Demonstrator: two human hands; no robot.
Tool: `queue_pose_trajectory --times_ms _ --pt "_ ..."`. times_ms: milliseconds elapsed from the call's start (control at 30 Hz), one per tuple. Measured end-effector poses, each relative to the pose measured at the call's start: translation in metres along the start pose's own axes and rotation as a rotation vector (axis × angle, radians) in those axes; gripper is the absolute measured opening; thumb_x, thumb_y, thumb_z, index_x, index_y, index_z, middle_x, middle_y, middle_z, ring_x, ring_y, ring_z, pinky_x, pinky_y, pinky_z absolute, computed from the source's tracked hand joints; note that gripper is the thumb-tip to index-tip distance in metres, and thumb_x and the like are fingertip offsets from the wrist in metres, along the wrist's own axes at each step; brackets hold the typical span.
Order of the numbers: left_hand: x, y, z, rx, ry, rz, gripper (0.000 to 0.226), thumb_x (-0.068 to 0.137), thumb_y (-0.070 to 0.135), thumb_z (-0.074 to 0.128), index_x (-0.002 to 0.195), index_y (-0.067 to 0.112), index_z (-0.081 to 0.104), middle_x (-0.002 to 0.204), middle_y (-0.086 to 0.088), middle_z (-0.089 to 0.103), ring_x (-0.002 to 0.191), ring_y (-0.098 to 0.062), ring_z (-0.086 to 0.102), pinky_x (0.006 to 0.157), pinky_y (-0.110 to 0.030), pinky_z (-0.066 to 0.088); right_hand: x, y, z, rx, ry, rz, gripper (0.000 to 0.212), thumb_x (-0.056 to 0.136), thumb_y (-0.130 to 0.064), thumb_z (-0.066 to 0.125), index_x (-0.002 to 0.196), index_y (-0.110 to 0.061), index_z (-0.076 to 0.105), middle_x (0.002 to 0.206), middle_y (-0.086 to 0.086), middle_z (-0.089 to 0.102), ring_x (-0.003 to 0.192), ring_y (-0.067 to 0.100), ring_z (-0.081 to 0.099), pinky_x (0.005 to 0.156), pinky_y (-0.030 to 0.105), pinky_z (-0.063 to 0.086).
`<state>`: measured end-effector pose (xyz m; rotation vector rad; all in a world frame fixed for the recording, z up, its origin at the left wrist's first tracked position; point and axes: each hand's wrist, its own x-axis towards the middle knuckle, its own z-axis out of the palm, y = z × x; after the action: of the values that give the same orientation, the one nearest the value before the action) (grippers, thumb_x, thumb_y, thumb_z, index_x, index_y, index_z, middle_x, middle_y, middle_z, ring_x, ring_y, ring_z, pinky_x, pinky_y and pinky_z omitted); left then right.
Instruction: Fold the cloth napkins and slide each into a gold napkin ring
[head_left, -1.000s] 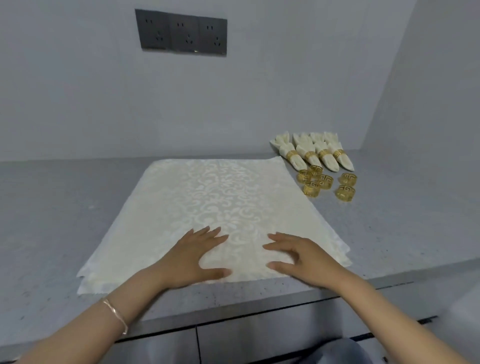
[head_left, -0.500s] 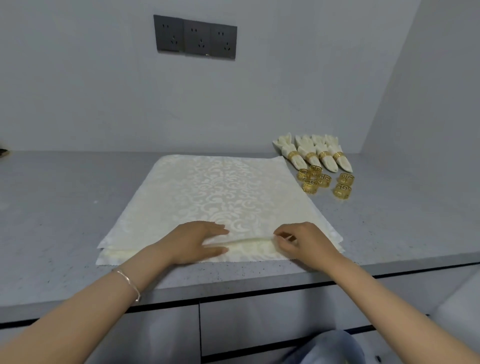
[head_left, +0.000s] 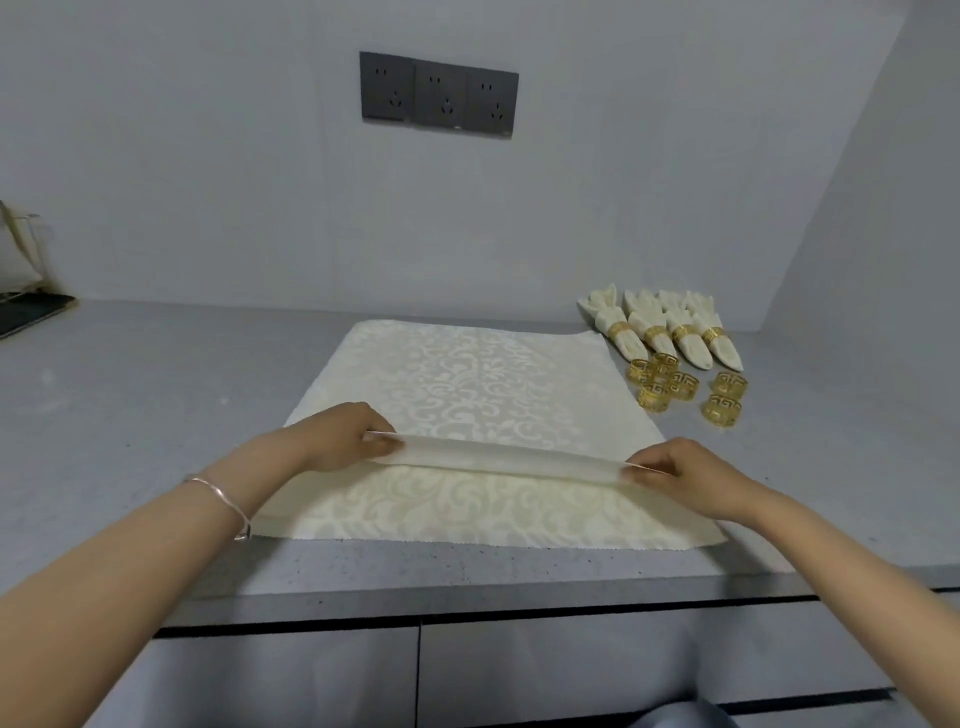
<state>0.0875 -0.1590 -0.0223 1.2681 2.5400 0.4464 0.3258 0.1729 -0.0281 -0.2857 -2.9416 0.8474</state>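
Note:
A stack of cream damask napkins (head_left: 483, 384) lies flat on the grey counter (head_left: 156, 395). The top napkin's near edge (head_left: 509, 457) is lifted and turned back toward the wall, baring the napkin beneath (head_left: 467, 506). My left hand (head_left: 345, 436) pinches that raised edge at its left end. My right hand (head_left: 675, 470) pinches it at its right end. Several loose gold rings (head_left: 670, 387) sit to the right of the stack. Behind them lie several folded napkins in gold rings (head_left: 660, 330).
The wall rises close behind the stack and carries a dark triple socket (head_left: 439, 96). A side wall (head_left: 883, 234) closes the right. At the far left edge stand a dark tray (head_left: 28, 312) and a pale bag. Drawer fronts (head_left: 519, 675) run below the counter edge.
Both hands went from lying flat on the top napkin to pinching its near edge, lifted it and carried it away from me. The view has tilted up.

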Motion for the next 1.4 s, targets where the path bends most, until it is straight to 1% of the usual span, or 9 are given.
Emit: queue_pose_trajectory --times_ms 133,233,367,467,533,667,933,1233,1400 --pt "0.003 0.010 -0.026 -0.027 -0.204 -0.119 0.045 0.090 0.047 0.058 0.060 0.019 0.040 0.059 0.008 0.039 0.056 -0.011 0.038 0.064 -0.024 0.032 0.000 -0.009 -0.026 0.058 -0.246 0.042 0.047 0.087 -0.046 0.060 0.062 -0.009 0.046 0.058 0.000 0.032 0.052 0.012 0.028 0.053 0.021 0.021" --pt "0.001 0.026 -0.049 0.009 -0.473 -0.279 0.030 0.080 0.058 0.065 0.087 0.029 0.059 0.088 0.014 0.061 0.088 -0.012 0.058 0.093 -0.027 0.045 0.004 -0.010 -0.047 0.069 -0.546 0.167 0.050 0.079 -0.056 0.066 0.080 -0.007 0.069 0.076 0.003 0.059 0.068 0.018 0.052 0.067 0.022 0.041" --pt "0.007 0.032 -0.068 -0.049 -0.689 -0.312 0.051 0.080 0.049 0.070 0.117 0.016 0.062 0.122 0.007 0.063 0.118 -0.017 0.057 0.104 -0.028 0.042 0.014 -0.009 -0.066 0.232 -0.836 0.194 0.022 0.080 -0.037 0.072 0.092 -0.018 0.075 0.099 0.003 0.073 0.090 0.016 0.067 0.083 0.029 0.051" --pt "0.019 0.017 -0.071 -0.118 -0.663 -0.239 0.023 0.079 0.047 0.072 0.085 0.025 0.076 0.090 0.009 0.073 0.088 -0.011 0.069 0.090 -0.027 0.051 0.035 -0.006 -0.062 0.236 -0.653 0.212 0.023 0.085 -0.033 0.070 0.101 -0.017 0.074 0.108 -0.001 0.072 0.101 0.013 0.067 0.086 0.021 0.049" --pt "0.033 0.001 -0.071 -0.061 -0.465 -0.226 0.035 0.080 0.046 0.072 0.059 0.018 0.065 0.059 0.019 0.061 0.057 -0.002 0.058 0.066 -0.017 0.046 0.057 0.005 -0.056 0.116 -0.388 0.250 0.033 0.081 -0.049 0.069 0.101 -0.022 0.071 0.105 -0.014 0.069 0.100 0.004 0.063 0.084 0.013 0.045" --pt "0.067 -0.033 -0.068 0.025 -0.023 -0.166 0.051 0.086 0.031 0.069 0.050 0.010 0.039 0.035 0.013 0.037 0.037 0.000 0.038 0.049 -0.016 0.031 0.105 0.023 -0.045 -0.017 -0.139 0.172 0.050 0.087 -0.043 0.063 0.064 -0.007 0.038 0.062 0.005 0.032 0.058 0.015 0.035 0.055 0.013 0.029" --pt "0.131 -0.081 -0.043 0.054 0.331 -0.289 0.009 0.085 0.032 0.067 0.084 0.024 0.071 0.093 0.013 0.067 0.094 -0.011 0.061 0.076 -0.026 0.046 0.168 0.053 -0.027 -0.041 0.177 0.253 0.035 0.084 -0.023 0.070 0.053 -0.015 0.056 0.052 -0.009 0.049 0.058 0.009 0.049 0.054 0.020 0.030" --pt "0.170 -0.091 -0.026 0.121 0.495 -0.334 0.012 0.089 0.030 0.062 0.090 0.020 0.069 0.101 0.008 0.068 0.100 -0.014 0.061 0.085 -0.028 0.041 0.201 0.067 -0.013 -0.077 0.338 0.360 0.024 0.084 -0.032 0.069 0.068 -0.015 0.063 0.072 0.000 0.064 0.074 0.020 0.059 0.065 0.033 0.042" --pt "0.177 -0.091 -0.022 0.113 0.525 -0.375 0.010 0.089 0.027 0.059 0.087 0.021 0.067 0.097 0.007 0.067 0.096 -0.016 0.061 0.086 -0.030 0.039 0.208 0.063 -0.011 -0.182 0.365 0.426 0.032 0.086 -0.037 0.067 0.105 -0.011 0.068 0.112 0.010 0.067 0.104 0.029 0.059 0.083 0.035 0.045"
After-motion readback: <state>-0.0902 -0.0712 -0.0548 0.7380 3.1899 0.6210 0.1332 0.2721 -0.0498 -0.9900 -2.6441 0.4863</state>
